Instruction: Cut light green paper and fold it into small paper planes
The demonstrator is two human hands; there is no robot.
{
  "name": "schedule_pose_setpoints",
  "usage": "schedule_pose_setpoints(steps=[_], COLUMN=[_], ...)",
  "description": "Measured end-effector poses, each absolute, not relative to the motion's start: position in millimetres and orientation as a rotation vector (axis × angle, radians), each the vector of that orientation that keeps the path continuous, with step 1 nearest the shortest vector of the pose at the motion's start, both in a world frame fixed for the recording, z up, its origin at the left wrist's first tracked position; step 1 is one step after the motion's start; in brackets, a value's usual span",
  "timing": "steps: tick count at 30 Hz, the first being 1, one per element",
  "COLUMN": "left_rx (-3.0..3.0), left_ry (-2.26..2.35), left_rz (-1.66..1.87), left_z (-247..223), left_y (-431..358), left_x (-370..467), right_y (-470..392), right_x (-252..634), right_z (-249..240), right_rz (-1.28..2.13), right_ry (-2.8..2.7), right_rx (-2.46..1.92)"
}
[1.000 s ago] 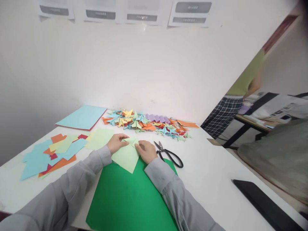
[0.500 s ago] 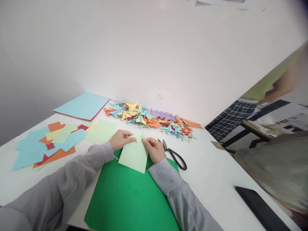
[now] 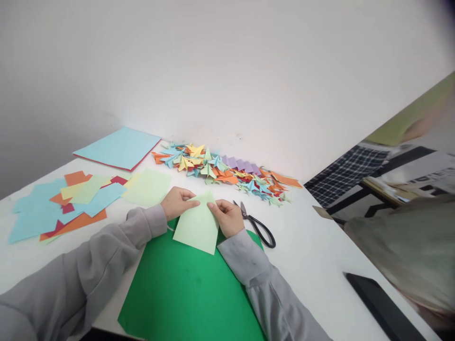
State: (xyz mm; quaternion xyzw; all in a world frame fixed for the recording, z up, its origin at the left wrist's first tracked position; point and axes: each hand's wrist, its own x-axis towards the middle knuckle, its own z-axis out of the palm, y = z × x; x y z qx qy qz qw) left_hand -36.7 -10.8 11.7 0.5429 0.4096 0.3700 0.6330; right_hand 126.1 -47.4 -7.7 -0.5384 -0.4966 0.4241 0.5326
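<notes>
A sheet of pale green paper is pinched between my two hands, its far end folded in to a point. My left hand grips the upper left edge with thumb on top. On the upper right edge, the thumb and fingers of my right hand are closed. Beneath the paper lies a large green sheet on the white table. Black-handled scissors rest just right of my right hand, not touched by it.
Many small folded paper planes lie along the wall. Loose coloured paper pieces spread at left, near a light blue sheet stack. A black flat object sits by the right edge. Other people are at the right.
Both hands keep hold of the pale green paper with hardly any shift; its far end looks slightly flatter. The whole view has tilted a little.
</notes>
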Motion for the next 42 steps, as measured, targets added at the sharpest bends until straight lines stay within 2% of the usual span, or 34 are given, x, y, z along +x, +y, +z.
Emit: schedule_pose_setpoints(steps=[10,27,42], left_rx=[1.442,1.539,1.463], left_ry=[0.923,0.824,0.808], left_rz=[0.889,0.951,0.887], left_z=[12.7,20.2,16.6], left_y=[-11.3,-25.4,-23.5], left_x=[-37.2,-27.6,-29.5], right_y=[-56.0,-64.2,-65.4], right_x=[123.6,115.9,122.4], right_z=[-0.4,7.2,10.9], right_rz=[1.1,1.014,0.985], right_ry=[-1.328,-1.567,-1.486], right_rx=[-1.245,-1.308,-1.292])
